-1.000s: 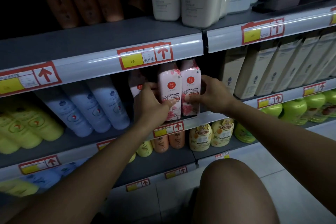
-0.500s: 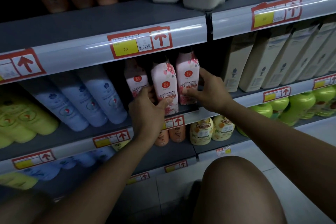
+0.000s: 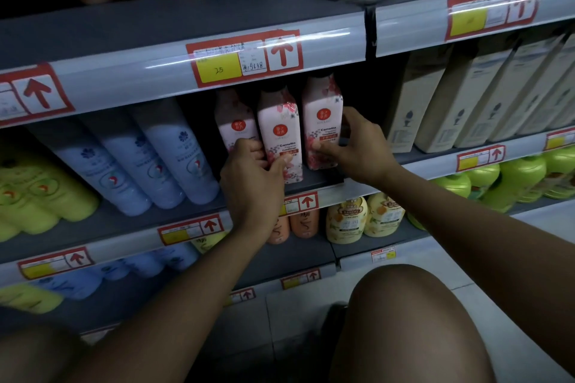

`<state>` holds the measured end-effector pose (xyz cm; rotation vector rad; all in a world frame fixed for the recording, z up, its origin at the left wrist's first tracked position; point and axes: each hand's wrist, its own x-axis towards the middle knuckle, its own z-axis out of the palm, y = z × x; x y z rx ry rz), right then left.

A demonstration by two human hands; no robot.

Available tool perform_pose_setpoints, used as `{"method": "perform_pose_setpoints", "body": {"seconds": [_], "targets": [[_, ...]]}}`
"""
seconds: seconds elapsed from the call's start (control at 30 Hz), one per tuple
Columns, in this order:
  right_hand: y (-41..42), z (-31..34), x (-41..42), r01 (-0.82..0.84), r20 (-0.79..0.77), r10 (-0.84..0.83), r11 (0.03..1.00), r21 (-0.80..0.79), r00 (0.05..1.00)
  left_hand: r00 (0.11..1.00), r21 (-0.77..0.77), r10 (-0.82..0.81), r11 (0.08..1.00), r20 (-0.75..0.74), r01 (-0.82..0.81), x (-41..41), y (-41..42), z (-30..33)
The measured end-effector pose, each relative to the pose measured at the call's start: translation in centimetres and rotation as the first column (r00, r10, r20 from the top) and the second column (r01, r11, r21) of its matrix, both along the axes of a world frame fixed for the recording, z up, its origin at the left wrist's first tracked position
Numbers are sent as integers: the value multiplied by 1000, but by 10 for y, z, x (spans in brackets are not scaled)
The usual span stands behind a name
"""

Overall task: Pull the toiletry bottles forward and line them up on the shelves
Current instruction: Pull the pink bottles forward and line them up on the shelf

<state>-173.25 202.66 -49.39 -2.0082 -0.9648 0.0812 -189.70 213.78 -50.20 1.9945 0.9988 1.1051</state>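
Three pink floral Camellia conditioner bottles stand on the middle shelf (image 3: 314,179). My left hand (image 3: 252,179) grips the lower part of the middle pink bottle (image 3: 280,127), thumb across its front. My right hand (image 3: 357,146) grips the right pink bottle (image 3: 323,118) at its lower right side, thumb on the label. The left pink bottle (image 3: 235,121) stands further back, partly hidden behind my left hand's fingers.
Pale blue bottles (image 3: 161,152) and yellow-green bottles (image 3: 34,196) lie to the left on this shelf, beige boxes (image 3: 451,102) to the right. Orange bottles (image 3: 303,222), cream bottles (image 3: 345,222) and green bottles (image 3: 510,177) fill the shelf below. My knee (image 3: 404,320) is at the bottom.
The view shifted, so the shelves sit lower in frame. Both hands keep hold of the pink bottles; the right bottle now stands slightly behind the middle one.
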Motion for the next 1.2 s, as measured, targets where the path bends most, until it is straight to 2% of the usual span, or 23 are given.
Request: {"method": "perform_pose_setpoints", "body": {"seconds": [0.3, 0.5, 0.63, 0.97, 1.2], "targets": [[-9, 1, -12, -40, -34, 41, 999, 4, 999, 999, -16, 53, 998, -12, -53, 5, 6, 5], [0, -3, -28, 16, -48, -14, 1000, 25, 999, 998, 22, 62, 998, -3, -62, 8, 5, 7], [11, -9, -32, 99, -14, -98, 994, 47, 995, 999, 27, 36, 999, 23, -37, 8, 6, 2], [28, -15, -25, 128, -13, -127, 990, 57, 992, 999, 52, 38, 998, 35, -40, 16, 9, 2], [37, -15, -18, 158, 72, -160, 987, 27, 984, 999, 58, 33, 998, 36, -35, 18, 9, 0]]}}
